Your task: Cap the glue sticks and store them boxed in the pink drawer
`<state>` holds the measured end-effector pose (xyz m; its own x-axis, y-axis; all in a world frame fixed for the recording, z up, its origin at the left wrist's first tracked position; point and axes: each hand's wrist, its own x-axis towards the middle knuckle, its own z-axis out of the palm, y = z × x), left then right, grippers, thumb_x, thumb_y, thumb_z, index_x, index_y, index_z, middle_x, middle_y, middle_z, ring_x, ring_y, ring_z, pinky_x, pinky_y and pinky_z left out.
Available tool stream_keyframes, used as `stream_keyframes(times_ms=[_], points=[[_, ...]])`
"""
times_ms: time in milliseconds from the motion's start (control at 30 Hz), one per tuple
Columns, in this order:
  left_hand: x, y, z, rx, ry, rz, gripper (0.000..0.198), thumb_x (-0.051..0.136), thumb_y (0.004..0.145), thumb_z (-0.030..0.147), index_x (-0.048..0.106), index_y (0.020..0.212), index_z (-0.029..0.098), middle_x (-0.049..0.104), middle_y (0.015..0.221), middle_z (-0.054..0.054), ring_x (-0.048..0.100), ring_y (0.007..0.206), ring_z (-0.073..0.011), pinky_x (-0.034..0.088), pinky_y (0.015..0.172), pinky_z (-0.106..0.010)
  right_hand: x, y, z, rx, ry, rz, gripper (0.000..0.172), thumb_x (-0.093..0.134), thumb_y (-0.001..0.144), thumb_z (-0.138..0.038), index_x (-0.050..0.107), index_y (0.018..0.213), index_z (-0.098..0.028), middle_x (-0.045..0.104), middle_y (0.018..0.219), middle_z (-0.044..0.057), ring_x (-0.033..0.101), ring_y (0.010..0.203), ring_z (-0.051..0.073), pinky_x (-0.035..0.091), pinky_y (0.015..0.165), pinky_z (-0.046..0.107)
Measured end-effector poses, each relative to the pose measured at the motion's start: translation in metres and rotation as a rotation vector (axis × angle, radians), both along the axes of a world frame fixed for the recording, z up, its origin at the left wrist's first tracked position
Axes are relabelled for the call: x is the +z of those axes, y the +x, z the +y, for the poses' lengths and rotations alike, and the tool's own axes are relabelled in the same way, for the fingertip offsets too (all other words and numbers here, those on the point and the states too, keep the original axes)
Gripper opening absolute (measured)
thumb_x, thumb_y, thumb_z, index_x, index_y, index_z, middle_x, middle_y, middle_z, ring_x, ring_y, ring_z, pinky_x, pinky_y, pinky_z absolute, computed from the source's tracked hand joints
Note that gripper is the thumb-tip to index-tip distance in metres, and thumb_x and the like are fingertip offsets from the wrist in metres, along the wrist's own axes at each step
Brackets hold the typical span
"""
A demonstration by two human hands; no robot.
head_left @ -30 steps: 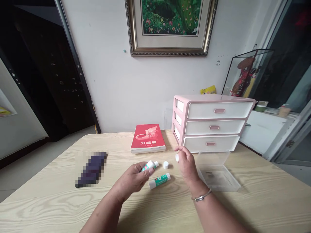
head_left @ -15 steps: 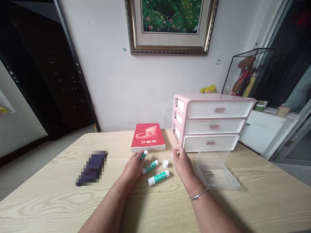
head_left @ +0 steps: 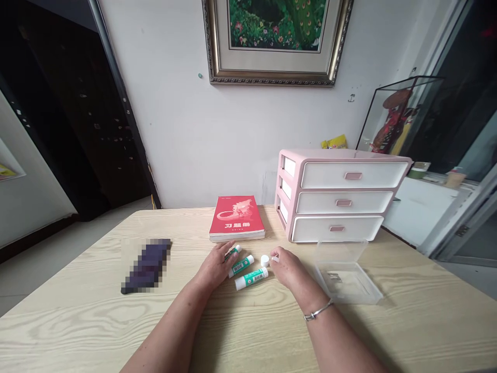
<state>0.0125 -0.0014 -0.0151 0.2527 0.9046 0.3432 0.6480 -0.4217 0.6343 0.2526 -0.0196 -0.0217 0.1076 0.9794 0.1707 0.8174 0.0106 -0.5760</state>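
Note:
My left hand (head_left: 214, 265) is closed around a green-and-white glue stick (head_left: 233, 252), thumb on one side and fingers on the other, the stick partly hidden. Beside it lies a second glue stick (head_left: 241, 266), its near end close to my thumb. A larger glue stick (head_left: 251, 278) rests on the table nearer to me. My right hand (head_left: 288, 268) pinches a small white cap (head_left: 275, 258), mostly covered by the fingers. Just left of those fingertips a white cap (head_left: 264, 260) stands on the table.
Behind the sticks lies a thick red book (head_left: 237, 216). A pink and white drawer unit (head_left: 344, 197) stands at the back right. In front of it is a clear plastic box (head_left: 349, 284) with its lid up. A blurred dark item (head_left: 148, 267) lies on the left.
My right hand has come down and slightly left, nearer the standing cap. My left hand has lowered its glue stick and shifted it slightly right. The larger stick has turned and slid a little.

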Motion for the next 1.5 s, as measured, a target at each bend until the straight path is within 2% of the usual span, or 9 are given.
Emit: stream_keyframes(times_ms=[200,333,567,800,967,1167,1300,1400,1500], points=[[0.009,-0.008,-0.019,-0.093,-0.015,0.016,0.051,0.063,0.076,0.027,0.063,0.127,0.025,0.061,0.131,-0.008,0.059,0.118,-0.0279,0.045,0.102,-0.038,0.011,-0.004,-0.006,0.013,-0.013,-0.016,0.03,0.052,0.08,-0.018,0.066,0.106,-0.018,0.07,0.102,0.013,0.064,0.093,0.023,0.043,0.075,0.03],[0.011,-0.005,-0.019,-0.107,-0.021,0.039,0.047,0.056,0.078,0.02,0.066,0.123,0.027,0.063,0.129,-0.006,0.061,0.115,-0.0253,0.046,0.1,-0.035,0.03,-0.008,-0.016,0.003,0.173,-0.022,0.023,0.051,0.082,-0.017,0.068,0.098,-0.017,0.069,0.098,0.011,0.063,0.091,0.022,0.044,0.08,0.031],[0.014,0.001,-0.017,-0.139,0.023,-0.037,0.031,0.055,0.084,0.023,0.071,0.11,0.025,0.068,0.118,-0.005,0.062,0.109,-0.0237,0.046,0.098,-0.034,0.035,-0.03,-0.039,0.468,0.283,-0.05,0.022,0.057,0.082,-0.015,0.07,0.098,-0.025,0.069,0.097,0.002,0.063,0.089,0.017,0.044,0.081,0.027],[0.007,-0.005,-0.012,0.101,0.084,-0.112,0.034,0.053,0.086,0.034,0.069,0.113,0.019,0.066,0.121,-0.01,0.061,0.112,-0.0255,0.047,0.099,-0.04,0.027,-0.044,-0.049,0.517,0.25,-0.373,0.025,0.063,0.08,-0.016,0.067,0.103,-0.024,0.065,0.1,0.005,0.059,0.095,0.023,0.042,0.08,0.032],[0.019,-0.008,-0.023,0.158,0.086,-0.205,0.034,0.05,0.088,0.04,0.07,0.109,0.02,0.066,0.117,-0.009,0.064,0.103,-0.0236,0.052,0.087,-0.036,0.03,-0.051,-0.051,0.507,0.206,-0.439,0.009,0.063,0.08,-0.019,0.066,0.089,-0.018,0.065,0.094,0.01,0.061,0.09,0.025,0.044,0.078,0.035],[0.044,-0.003,-0.046,0.187,-0.068,-0.431,0.043,0.055,0.086,0.05,0.069,0.109,0.017,0.071,0.11,-0.01,0.067,0.092,-0.0226,0.054,0.079,-0.033,0.033,-0.051,-0.041,0.452,0.224,0.306,0.021,0.06,0.084,-0.027,0.063,0.103,-0.02,0.068,0.09,0.005,0.062,0.076,0.018,0.049,0.067,0.03],[0.051,0.012,-0.061,-0.089,-0.201,-0.46,0.049,0.055,0.088,0.051,0.062,0.122,0.016,0.068,0.115,-0.011,0.065,0.098,-0.0232,0.052,0.084,-0.033,0.032,-0.053,-0.036,0.571,0.056,0.861,0.033,0.062,0.085,-0.037,0.057,0.111,-0.018,0.068,0.094,0.007,0.064,0.074,0.017,0.048,0.052,0.023],[0.051,0.023,-0.068,-0.301,-0.222,-0.408,0.049,0.049,0.093,0.049,0.056,0.129,0.017,0.069,0.105,-0.009,0.064,0.087,-0.0194,0.051,0.079,-0.03,0.034,-0.055,-0.038,0.612,-0.033,0.992,0.035,0.065,0.082,-0.038,0.057,0.111,-0.02,0.068,0.09,0.004,0.064,0.071,0.016,0.046,0.046,0.02],[0.049,0.026,-0.07,-0.264,-0.154,-0.32,0.046,0.044,0.096,0.048,0.054,0.13,0.019,0.068,0.097,-0.006,0.061,0.085,-0.0184,0.049,0.078,-0.028,0.039,-0.054,-0.041,0.674,-0.103,1.022,0.033,0.06,0.084,-0.035,0.057,0.113,-0.021,0.069,0.09,0.003,0.066,0.075,0.017,0.05,0.048,0.021]])
